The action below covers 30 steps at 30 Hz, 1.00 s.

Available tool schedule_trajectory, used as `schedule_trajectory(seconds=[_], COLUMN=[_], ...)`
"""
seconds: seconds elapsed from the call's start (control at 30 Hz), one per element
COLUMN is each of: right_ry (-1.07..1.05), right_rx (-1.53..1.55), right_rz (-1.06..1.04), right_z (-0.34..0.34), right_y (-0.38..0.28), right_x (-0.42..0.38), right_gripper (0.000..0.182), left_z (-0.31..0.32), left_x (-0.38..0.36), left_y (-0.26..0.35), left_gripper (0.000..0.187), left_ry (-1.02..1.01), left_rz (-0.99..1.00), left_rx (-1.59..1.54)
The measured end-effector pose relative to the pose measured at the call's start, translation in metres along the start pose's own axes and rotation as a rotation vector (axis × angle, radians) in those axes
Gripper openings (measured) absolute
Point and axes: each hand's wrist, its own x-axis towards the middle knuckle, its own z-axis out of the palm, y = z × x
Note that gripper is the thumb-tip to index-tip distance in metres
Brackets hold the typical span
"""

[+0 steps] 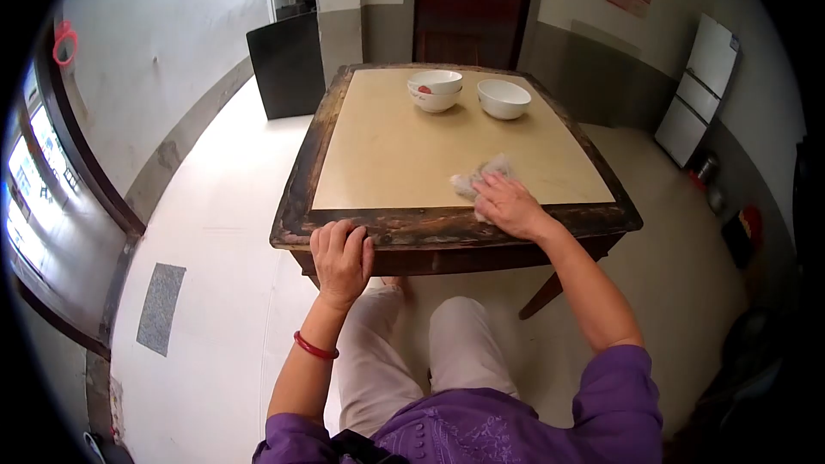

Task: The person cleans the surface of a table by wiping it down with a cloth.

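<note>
My right hand (509,205) presses a crumpled greyish cloth (467,183) onto the table (387,155) near its front edge, right of the middle. At the left part of that front edge, my left hand (342,259) rests with its fingers curled over the dark wooden rim. Toward the back of the yellowish tabletop are white bowls: a stack of two (434,101) and, just right of it, a single bowl (504,100).
A black panel (286,66) stands behind the table on the left. At the right wall is a white fridge (698,90). A grey mat (161,309) lies on the floor at the left. A dark door (473,0) is behind the table.
</note>
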Motion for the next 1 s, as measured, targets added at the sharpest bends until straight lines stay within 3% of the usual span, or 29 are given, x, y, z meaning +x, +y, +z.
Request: schedule_trajectory(seconds=[0.13, 0.43, 0.53, 0.67, 0.77, 0.87, 1.0], right_ry=[-0.063, -0.054, -0.2, -0.099, -0.142, -0.113, -0.1], right_rx=[0.02, 0.001, -0.095, -0.08, 0.061, 0.078, 0.063], right_rz=[-0.157, 0.199, 0.114, -0.243, -0.238, -0.325, -0.135], right_z=[0.005, 0.022, 0.017, 0.025, 0.008, 0.026, 0.038], right_y=[-0.007, 0.013, 0.003, -0.031, -0.052, -0.023, -0.027], right_x=[0.038, 0.153, 0.146, 0.082, 0.065, 0.109, 0.186], right_gripper=[0.054, 0.056, 0.056, 0.057, 0.055, 0.054, 0.055], left_z=[0.021, 0.034, 0.033, 0.032, 0.031, 0.033, 0.037], left_x=[-0.015, -0.028, -0.026, -0.026, -0.024, -0.027, -0.031], left_y=[-0.01, -0.022, -0.023, -0.019, -0.019, -0.021, -0.026], left_gripper=[0.016, 0.022, 0.022, 0.022, 0.023, 0.024, 0.025], left_ry=[0.079, 0.096, 0.09, 0.078, 0.083, 0.095, 0.108], left_rz=[0.007, 0.081, 0.076, 0.042, 0.034, 0.042, 0.079], left_rx=[0.028, 0.094, 0.084, 0.073, 0.068, 0.082, 0.125])
